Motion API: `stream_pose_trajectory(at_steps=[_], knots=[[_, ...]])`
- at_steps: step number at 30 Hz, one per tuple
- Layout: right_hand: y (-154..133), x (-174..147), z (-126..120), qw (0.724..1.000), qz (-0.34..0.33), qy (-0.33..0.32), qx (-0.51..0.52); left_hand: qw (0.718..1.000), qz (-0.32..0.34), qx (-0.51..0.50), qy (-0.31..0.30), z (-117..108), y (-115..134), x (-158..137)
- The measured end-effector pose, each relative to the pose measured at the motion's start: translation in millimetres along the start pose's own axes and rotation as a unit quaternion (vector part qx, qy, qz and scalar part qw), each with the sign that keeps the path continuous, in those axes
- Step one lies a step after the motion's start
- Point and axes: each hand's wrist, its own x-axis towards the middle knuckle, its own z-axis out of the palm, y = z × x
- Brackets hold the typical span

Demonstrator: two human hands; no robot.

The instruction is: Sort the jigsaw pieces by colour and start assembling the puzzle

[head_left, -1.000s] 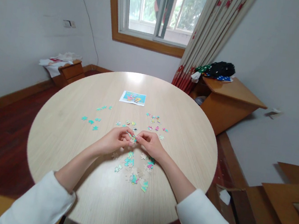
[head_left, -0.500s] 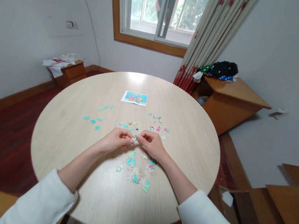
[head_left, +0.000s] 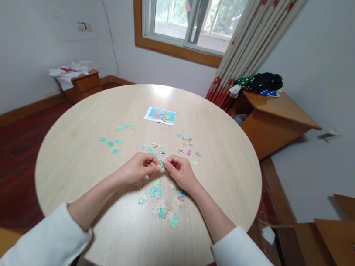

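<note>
My left hand (head_left: pixel 142 167) and my right hand (head_left: pixel 179 170) meet near the middle of the round table (head_left: pixel 73 167). Between their fingertips is a small green and yellow puzzle piece (head_left: pixel 162 164), pinched from both sides. Whether it is one piece or two joined is too small to tell. Just beyond my fingers lie several loose pieces, among them a dark-marked piece (head_left: pixel 162 153). Closer to me is a scattered pile of puzzle pieces (head_left: pixel 156 192), some showing colour and some their pale backs.
A picture sheet (head_left: pixel 160 115) lies toward the far side. Teal pieces (head_left: pixel 110 144) are spread at the left, pink ones (head_left: pixel 189 152) at the right. A wooden cabinet (head_left: pixel 274 124) with cloths on it stands beyond the table's right edge.
My left fingers have shifted slightly and now sit closer round the puzzle piece. The right hand is almost unmoved, and the loose pieces lie as before.
</note>
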Motion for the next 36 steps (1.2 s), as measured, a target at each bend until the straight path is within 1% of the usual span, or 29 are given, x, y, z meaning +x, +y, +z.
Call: stream_pose_trajectory(at_steps=[4,7,11,16,20,23,27,31,33,36], knots=[[-1,0,0,1.0,-0.004,0.005,0.005,0.999,0.004,-0.031,-0.003,0,0,0],[-2,-1,0,1.0,-0.007,0.014,-0.003,0.999,-0.02,-0.049,-0.01,0,-1,0],[-3,-2,1,0.998,-0.012,0.032,-0.057,0.997,-0.048,-0.054,-0.013,2,-5,0],[-3,-3,2,0.993,-0.025,0.043,-0.11,0.998,-0.037,-0.04,0.009,3,-4,-1],[1,-2,0,0.982,-0.027,0.088,-0.164,0.998,-0.038,-0.045,-0.028,3,3,-5],[2,-2,-2,0.984,-0.026,0.102,-0.143,0.998,-0.025,-0.044,-0.034,3,5,-6],[2,-1,-2,0.989,-0.018,0.118,-0.088,0.998,0.023,-0.05,-0.01,-1,4,-5],[3,-1,-2,0.989,-0.004,0.131,-0.065,0.997,0.063,-0.035,0.012,-6,3,-4],[3,-1,-3,0.99,-0.001,0.127,-0.064,0.997,0.066,-0.039,0.013,-7,4,-4],[1,-1,-3,0.991,0.002,0.121,-0.063,0.996,0.044,-0.069,0.022,-8,5,-4]])
